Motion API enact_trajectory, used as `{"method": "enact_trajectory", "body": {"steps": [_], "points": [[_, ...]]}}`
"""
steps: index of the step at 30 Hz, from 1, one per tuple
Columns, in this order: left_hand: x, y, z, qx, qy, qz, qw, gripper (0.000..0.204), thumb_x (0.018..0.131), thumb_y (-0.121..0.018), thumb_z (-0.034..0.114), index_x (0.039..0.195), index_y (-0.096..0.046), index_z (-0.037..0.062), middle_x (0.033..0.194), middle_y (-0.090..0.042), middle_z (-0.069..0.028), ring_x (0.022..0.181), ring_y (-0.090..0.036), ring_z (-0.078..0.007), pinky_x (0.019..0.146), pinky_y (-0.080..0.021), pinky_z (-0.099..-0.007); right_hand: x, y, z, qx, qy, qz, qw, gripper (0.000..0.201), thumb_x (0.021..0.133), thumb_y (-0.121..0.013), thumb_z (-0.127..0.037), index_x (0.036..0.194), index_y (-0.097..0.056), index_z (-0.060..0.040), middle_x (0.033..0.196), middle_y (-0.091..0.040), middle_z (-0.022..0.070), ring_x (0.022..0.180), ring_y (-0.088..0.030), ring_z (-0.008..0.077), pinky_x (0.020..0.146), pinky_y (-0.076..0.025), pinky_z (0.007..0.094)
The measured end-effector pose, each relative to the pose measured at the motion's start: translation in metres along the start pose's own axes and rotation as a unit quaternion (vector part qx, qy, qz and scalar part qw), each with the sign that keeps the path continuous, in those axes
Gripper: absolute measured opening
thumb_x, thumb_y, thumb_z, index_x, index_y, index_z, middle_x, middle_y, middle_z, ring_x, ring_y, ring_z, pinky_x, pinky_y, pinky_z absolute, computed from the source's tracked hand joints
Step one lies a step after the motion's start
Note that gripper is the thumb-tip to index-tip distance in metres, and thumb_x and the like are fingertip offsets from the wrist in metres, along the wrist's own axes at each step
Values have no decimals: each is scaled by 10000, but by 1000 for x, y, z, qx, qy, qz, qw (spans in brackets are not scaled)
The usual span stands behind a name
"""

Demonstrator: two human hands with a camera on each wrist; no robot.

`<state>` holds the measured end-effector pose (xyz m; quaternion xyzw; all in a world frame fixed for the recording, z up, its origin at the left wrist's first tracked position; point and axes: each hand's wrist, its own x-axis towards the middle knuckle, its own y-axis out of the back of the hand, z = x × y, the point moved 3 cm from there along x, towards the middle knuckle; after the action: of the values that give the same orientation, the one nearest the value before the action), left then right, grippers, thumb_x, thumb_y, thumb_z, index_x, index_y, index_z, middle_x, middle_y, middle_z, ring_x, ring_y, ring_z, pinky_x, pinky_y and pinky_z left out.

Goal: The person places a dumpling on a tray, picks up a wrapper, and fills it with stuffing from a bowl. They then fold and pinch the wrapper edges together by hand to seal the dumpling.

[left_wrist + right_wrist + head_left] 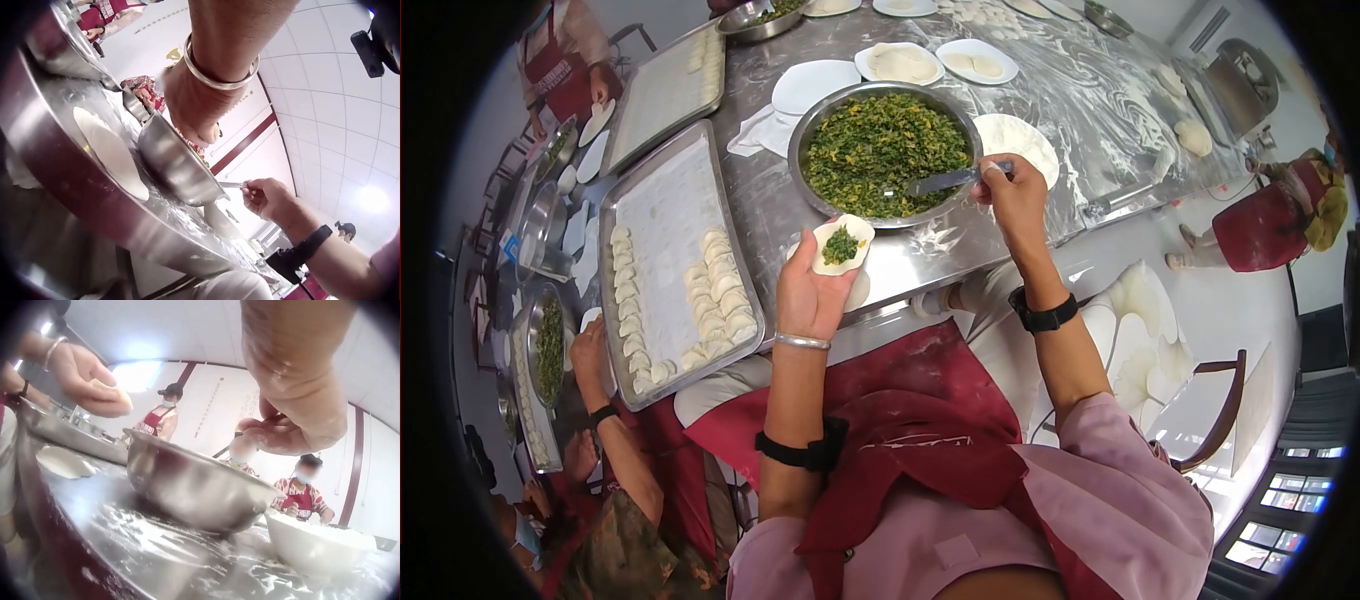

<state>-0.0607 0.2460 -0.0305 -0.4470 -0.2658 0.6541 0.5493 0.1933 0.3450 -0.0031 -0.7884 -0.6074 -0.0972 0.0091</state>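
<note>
My left hand (815, 300), palm up, holds a round dumpling wrapper (863, 236) on its fingers, with the thumb beside its edge. A small heap of chopped green filling (840, 246) sits in the middle of the wrapper. To the right, my right hand (1020, 200) grips the handle end of a flat metal spatula (945, 181). The blade reaches over the near right part of a steel bowl (799, 187) full of green and yellow filling (890, 130). In the right wrist view the wrapper (117, 395) appears left of the bowl (187, 484).
Left of the bowl, a metal tray (736, 240) carries rows of folded dumplings (720, 290). A white bowl of flour (1035, 145) stands at the right. Behind are plates (815, 85) with wrappers. Another person's arm (625, 445) reaches in at the left.
</note>
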Motion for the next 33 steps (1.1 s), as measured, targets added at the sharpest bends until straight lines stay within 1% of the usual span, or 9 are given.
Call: {"method": "enact_trajectory", "body": {"steps": [3, 7, 13, 16, 20, 23, 25, 27, 33], "points": [[-2, 6, -4, 5, 5, 4, 1000, 444, 1050, -418, 290, 1292, -466, -78, 1300, -547, -193, 1228, -528, -317, 1082, -413, -462, 10, -3, 19, -129, 33, 0, 991, 149, 861, -606, -93, 883, -682, 32, 646, -673, 120, 528, -660, 157, 546, -518, 274], [-6, 8, -5, 8, 3, 11, 1000, 436, 1049, -422, 283, 1288, -467, -79, 1291, -552, -192, 1221, -534, -316, 1076, -421, -462, 6, -14, 20, -290, 91, 51, 951, 127, 837, -614, -123, 875, -701, -38, 648, -656, 129, 598, -657, 274, 602, -508, 380], [-7, 7, -5, 0, 7, 3, 1000, 428, 1050, -419, 265, 1288, -462, -88, 1293, -548, -199, 1224, -532, -322, 1075, -424, -467, 0, -28, 36, -265, 108, 105, 952, 252, 815, -671, -173, 1042, -679, -62, 1053, -627, 191, 941, -635, 319, 802, -495, 429], [-8, 5, -7, -3, 14, -19, 1000, 427, 1050, -414, 257, 1289, -457, -94, 1296, -544, -203, 1227, -530, -327, 1079, -420, -471, 8, -28, 57, -300, 201, 121, 925, 357, 803, -706, -183, 1133, -651, -58, 1167, -585, 225, 1054, -588, 364, 891, -474, 429], [-14, 1, -4, 2, 13, -32, 999, 432, 1051, -406, 254, 1293, -450, -102, 1294, -544, -207, 1228, -530, -330, 1082, -420, -472, 8, -21, 52, -253, 161, 116, 947, 466, 807, -733, -186, 1239, -614, -57, 1230, -601, 225, 1116, -593, 361, 955, -463, 416], [-16, -3, -3, -7, 13, -30, 999, 438, 1053, -399, 258, 1295, -448, -104, 1292, -546, -206, 1228, -530, -332, 1079, -423, -468, -32, -19, 8, -273, 284, 94, 914, 454, 802, -734, -148, 1236, -625, -69, 1294, -579, 213, 1201, -560, 355, 996, -447, 408], [-19, -8, -3, -7, 21, -42, 999, 437, 1055, -389, 261, 1302, -447, -96, 1299, -545, -202, 1231, -532, -322, 1083, -422, -457, -69, -29, -25, -198, 301, -55, 931, 388, 765, -719, -59, 1148, -661, -68, 1359, -541, 182, 1257, -505, 377, 1043, -412, 440], [-21, -12, -5, -12, 29, -54, 998, 439, 1057, -382, 265, 1306, -447, -91, 1304, -544, -201, 1232, -533, -314, 1087, -418, -451, -99, -39, -44, -146, 333, -165, 917, 377, 727, -721, -15, 1095, -687, -90, 1362, -550, 140, 1277, -498, 372, 1047, -417, 447], [-31, -17, -5, 8, 42, -88, 995, 434, 1061, -368, 272, 1322, -452, -64, 1294, -563, -167, 1212, -550, -274, 1035, -449, -440, -118, -57, -53, -113, 424, -228, 869, 335, 681, -748, 12, 1000, -693, -71, 1324, -570, 151, 1264, -509, 385, 1018, -443, 469]]}}
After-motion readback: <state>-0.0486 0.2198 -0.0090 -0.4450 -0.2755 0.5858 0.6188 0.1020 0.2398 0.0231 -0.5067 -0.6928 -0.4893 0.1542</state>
